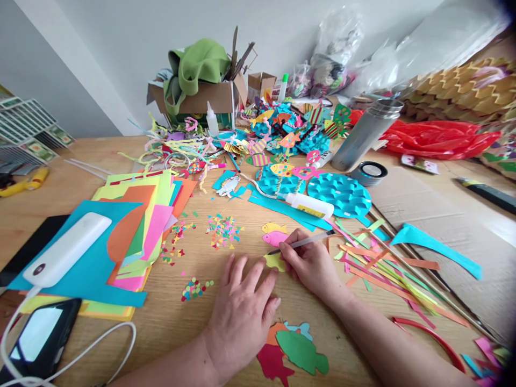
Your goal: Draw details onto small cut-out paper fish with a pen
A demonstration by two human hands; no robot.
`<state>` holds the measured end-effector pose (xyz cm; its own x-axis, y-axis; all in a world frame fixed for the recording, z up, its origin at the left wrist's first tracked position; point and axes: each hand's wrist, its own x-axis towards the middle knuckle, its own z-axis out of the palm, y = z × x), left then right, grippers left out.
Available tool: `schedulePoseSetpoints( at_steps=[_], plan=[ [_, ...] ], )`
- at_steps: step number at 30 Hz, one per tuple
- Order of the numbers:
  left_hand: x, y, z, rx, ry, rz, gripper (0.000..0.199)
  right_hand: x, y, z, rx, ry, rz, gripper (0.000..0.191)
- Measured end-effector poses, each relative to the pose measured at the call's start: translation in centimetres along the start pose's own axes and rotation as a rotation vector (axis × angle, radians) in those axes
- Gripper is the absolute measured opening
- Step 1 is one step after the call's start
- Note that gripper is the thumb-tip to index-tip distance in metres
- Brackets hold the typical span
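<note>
My right hand (pixel 308 260) is closed round a slim pen (pixel 308 241), its tip at a small yellow-green paper piece (pixel 274 262) on the wooden table. Lying flat with fingers spread, my left hand (pixel 244 301) touches that piece's lower edge with its fingertips. Just above are a pink paper fish (pixel 275 238) and a yellow paper fish (pixel 274 227). Below, between my forearms, lie a green paper fish (pixel 301 350) and a dark red one (pixel 273 361), overlapping orange and light blue shapes.
Coloured paper sheets (pixel 84 242) with a white power bank (pixel 68 250) lie left, a phone (pixel 44 336) below. Confetti (pixel 223 230), a glue bottle (pixel 309 205) and blue discs (pixel 339 194) are ahead. Paper strips (pixel 387 263) and a metal flask (pixel 365 137) stand or lie right.
</note>
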<state>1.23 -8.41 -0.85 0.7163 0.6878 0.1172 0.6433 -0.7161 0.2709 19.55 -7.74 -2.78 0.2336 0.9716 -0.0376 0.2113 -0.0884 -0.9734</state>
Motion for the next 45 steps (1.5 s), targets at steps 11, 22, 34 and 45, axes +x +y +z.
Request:
schedulePoseSetpoints(
  at_steps=[11,22,34,45],
  plan=[
    [0.13,0.03,-0.06,-0.003,0.003,0.004,0.034,-0.18,-0.12,0.02,-0.008,0.007,0.01,0.025],
    [-0.01,0.08,-0.04,-0.004,0.004,0.001,0.035,-0.17,-0.02,-0.09,-0.024,0.01,0.008,0.024],
    [0.04,0.09,-0.21,-0.008,-0.001,0.002,0.034,-0.15,-0.29,-0.07,-0.031,0.018,0.017,0.024],
    [0.04,0.05,-0.15,-0.011,-0.02,-0.006,0.035,-0.15,-0.05,-0.13,-0.058,0.007,-0.003,0.025]
  ],
)
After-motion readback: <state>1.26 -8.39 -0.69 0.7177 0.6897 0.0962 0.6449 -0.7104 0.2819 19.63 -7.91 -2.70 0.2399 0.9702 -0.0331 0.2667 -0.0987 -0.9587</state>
